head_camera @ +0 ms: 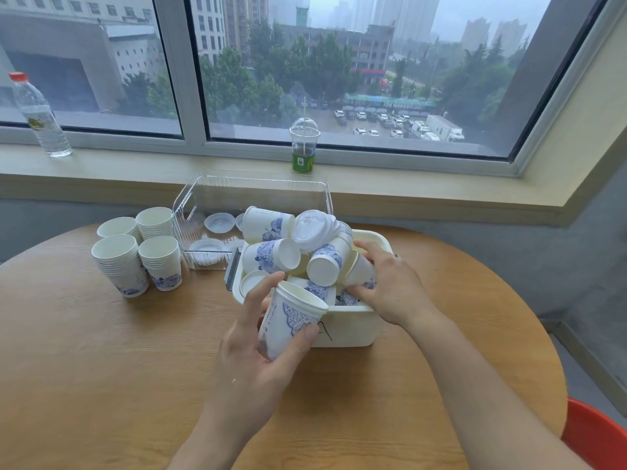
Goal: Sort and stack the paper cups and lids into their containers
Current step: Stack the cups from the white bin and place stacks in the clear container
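Left hand (268, 337) grips a white blue-patterned paper cup (291, 320) by its sidewall, right hand (383, 283) grasps another cup (361, 271) in the white plastic bin (353, 325); light, crushable, so hold gently near the stiffer rim.

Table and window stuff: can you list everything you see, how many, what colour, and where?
cup stacks: four, white with blue print, table's left
clear bin: one, see-through, behind the tub, white lids inside
white tub: one, table's middle, heaped with loose cups and lids
lid stack: one, white, atop the heap
held cup: one, white and blue, at the tub's near edge
water bottle: one, clear, red cap, windowsill left
drink cup: one, domed lid, green sleeve, windowsill middle
table: one, wooden
left hand: grips the held cup
right hand: grips a cup in the tub
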Motion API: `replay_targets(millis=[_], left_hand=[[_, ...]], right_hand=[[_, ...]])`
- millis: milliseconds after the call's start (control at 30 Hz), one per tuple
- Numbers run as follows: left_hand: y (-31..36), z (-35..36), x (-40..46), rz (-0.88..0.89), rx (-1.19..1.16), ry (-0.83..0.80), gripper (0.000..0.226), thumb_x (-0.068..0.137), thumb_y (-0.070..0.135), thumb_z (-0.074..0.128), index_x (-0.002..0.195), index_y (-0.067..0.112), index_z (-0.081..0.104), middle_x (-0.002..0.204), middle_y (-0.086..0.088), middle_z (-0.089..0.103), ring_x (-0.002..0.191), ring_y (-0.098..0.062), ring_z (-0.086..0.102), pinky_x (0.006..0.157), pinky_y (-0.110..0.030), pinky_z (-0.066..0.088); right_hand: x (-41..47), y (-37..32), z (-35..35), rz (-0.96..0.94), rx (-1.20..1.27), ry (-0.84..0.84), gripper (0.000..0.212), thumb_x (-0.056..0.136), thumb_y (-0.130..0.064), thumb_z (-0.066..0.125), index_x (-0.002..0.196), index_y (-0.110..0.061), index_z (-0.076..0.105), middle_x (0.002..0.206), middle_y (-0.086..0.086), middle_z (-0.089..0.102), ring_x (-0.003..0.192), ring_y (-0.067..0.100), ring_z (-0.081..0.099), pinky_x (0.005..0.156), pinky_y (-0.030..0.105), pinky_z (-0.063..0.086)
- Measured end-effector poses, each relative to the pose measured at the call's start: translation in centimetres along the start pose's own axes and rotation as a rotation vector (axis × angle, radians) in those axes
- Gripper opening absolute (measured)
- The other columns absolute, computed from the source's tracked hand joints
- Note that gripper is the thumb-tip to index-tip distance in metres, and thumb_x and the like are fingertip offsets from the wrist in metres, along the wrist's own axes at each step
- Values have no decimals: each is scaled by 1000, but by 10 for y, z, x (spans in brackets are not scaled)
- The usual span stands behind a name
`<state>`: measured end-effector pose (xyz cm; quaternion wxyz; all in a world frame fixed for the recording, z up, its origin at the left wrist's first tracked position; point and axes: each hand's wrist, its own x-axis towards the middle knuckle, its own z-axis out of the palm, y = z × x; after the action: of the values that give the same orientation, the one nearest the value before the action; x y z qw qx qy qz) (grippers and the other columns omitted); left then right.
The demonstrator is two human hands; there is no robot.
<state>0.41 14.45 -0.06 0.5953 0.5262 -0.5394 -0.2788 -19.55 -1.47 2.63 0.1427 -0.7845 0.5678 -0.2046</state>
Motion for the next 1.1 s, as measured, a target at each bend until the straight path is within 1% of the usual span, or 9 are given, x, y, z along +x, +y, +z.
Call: replay_targets(millis=[100, 367, 467, 600, 667, 767, 833, 1000, 1100], left_hand=[[-1, 1, 0, 5, 12, -11, 78, 78, 59, 79, 148, 47, 47, 117, 4, 74, 100, -24, 74, 84, -54, 61], [-3, 3, 1, -26, 26, -14, 79, 75, 61, 80, 147, 51, 48, 116, 9, 72, 101, -20, 74, 86, -53, 62], [-4, 6, 0, -28, 56, -36, 80, 77, 62, 79, 149, 52, 46, 116, 12, 71, 99, -20, 75, 83, -54, 62], [-3, 10, -2, -5, 61, -78, 78, 82, 50, 81, 151, 47, 45, 122, 9, 73, 105, -22, 75, 86, -52, 62], [-3, 11, -3, 12, 65, -89, 77, 84, 40, 84, 150, 45, 46, 124, 10, 73, 108, -22, 74, 88, -46, 62], [-2, 12, -3, 42, 108, -85, 74, 86, 34, 87, 148, 46, 48, 126, 11, 72, 104, -19, 73, 82, -30, 60], [-1, 11, -3, 50, 103, -83, 73, 85, 30, 86, 147, 44, 50, 121, 9, 73, 97, -18, 74, 76, -22, 56], [-2, 8, -3, 13, 24, -79, 71, 87, 33, 85, 148, 41, 50, 115, 1, 74, 88, -26, 75, 72, -30, 60], [-2, 6, -4, 4, 19, -66, 71, 85, 37, 82, 148, 42, 49, 113, 2, 75, 87, -26, 75, 70, -32, 60]], right_hand=[[0, -2, -3, 3, 38, 37, 74, 80, -42, 80, 146, -41, 47, 118, -9, 71, 106, 23, 64, 90, 36, 50], [-16, -2, -25, 65, 131, 200, 68, 79, -49, 80, 141, -38, 55, 114, -7, 63, 107, 16, 61, 90, 38, 53], [-32, -3, -34, 99, 420, 258, 64, 81, -44, 85, 138, -35, 58, 113, -15, 69, 108, 8, 65, 87, 28, 55], [-57, -26, -39, 85, 1038, 154, 53, 78, -31, 85, 127, -29, 65, 113, -5, 78, 107, 17, 73, 85, 28, 59], [-66, -36, -35, 43, 1189, 85, 49, 78, -22, 81, 125, -23, 67, 117, 2, 78, 107, 14, 72, 85, 23, 57], [-75, -42, -22, 37, 1241, 25, 60, 79, -15, 89, 133, -17, 63, 123, 6, 76, 108, 13, 71, 86, 22, 55], [-78, -45, -15, 44, 1231, -10, 60, 78, -18, 84, 134, -18, 62, 124, 7, 75, 110, 15, 71, 87, 23, 55], [-84, -48, -1, 32, 1208, -67, 55, 78, -17, 84, 130, -18, 65, 122, 5, 76, 108, 15, 70, 86, 24, 56], [-87, -50, 3, 39, 1158, -68, 55, 77, -21, 85, 129, -18, 67, 121, 2, 76, 114, 18, 69, 93, 29, 57]])
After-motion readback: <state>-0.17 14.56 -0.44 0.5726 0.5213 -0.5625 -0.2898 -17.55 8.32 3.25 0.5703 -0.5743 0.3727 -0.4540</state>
